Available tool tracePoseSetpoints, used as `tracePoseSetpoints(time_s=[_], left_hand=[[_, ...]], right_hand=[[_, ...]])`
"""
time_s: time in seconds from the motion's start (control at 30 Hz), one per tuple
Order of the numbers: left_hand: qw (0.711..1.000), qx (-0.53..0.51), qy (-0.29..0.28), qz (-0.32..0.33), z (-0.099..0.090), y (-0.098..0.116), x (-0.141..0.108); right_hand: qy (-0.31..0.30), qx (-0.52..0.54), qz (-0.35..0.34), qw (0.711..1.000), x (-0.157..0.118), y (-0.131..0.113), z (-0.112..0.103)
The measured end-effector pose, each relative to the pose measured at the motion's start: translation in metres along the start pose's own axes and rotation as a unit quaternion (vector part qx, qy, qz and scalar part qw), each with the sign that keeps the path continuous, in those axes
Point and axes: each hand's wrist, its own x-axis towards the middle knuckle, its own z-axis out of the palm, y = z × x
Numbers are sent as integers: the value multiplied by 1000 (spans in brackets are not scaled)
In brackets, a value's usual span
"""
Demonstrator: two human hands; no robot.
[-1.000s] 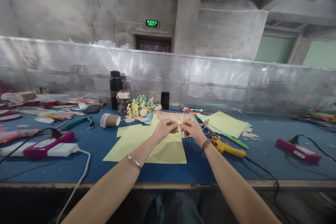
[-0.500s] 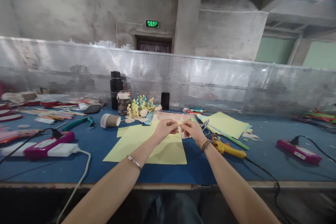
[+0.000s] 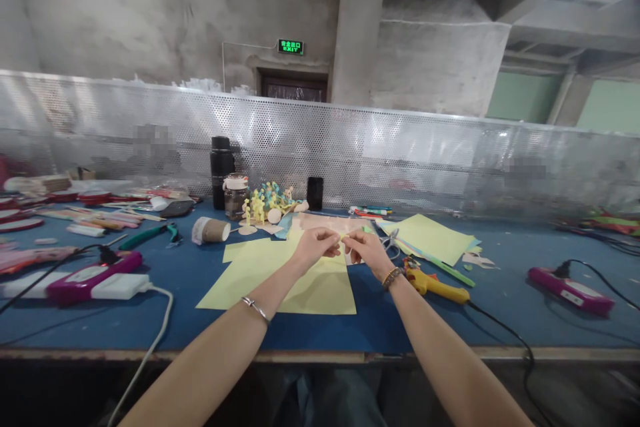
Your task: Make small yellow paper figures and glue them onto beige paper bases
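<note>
- my left hand [image 3: 314, 247]: fingers pinched narrow on a small pale-yellow paper strip [image 3: 343, 235]
- my right hand [image 3: 367, 248]: fingers pinched narrow on same strip
- beneath both: flat pale-yellow paper sheets [image 3: 320, 290]
- just right: yellow plastic glue gun [image 3: 435, 285]

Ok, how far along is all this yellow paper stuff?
Done, it seems: curly yellow and teal paper shapes stand beside the glass jar. In hand: the left hand and right hand pinch a small pale yellow paper strip. Left, probably: flat pale yellow paper sheets under the hands, and a paper stack to the right.
</note>
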Motion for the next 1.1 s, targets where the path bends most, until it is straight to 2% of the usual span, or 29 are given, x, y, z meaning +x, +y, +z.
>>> tracePoseSetpoints(time_s=[0.5, 0.73, 1.1], left_hand=[[1000, 20, -12, 12, 1, 2, -2], [1000, 12, -16, 13, 0, 2, -2], [1000, -20, -7, -8, 3, 5, -3]], right_hand=[[16, 38, 2, 999, 2, 3, 0], [-2, 7, -12, 1000, 1, 2, -1], [11, 0, -22, 1000, 2, 5, -1]])
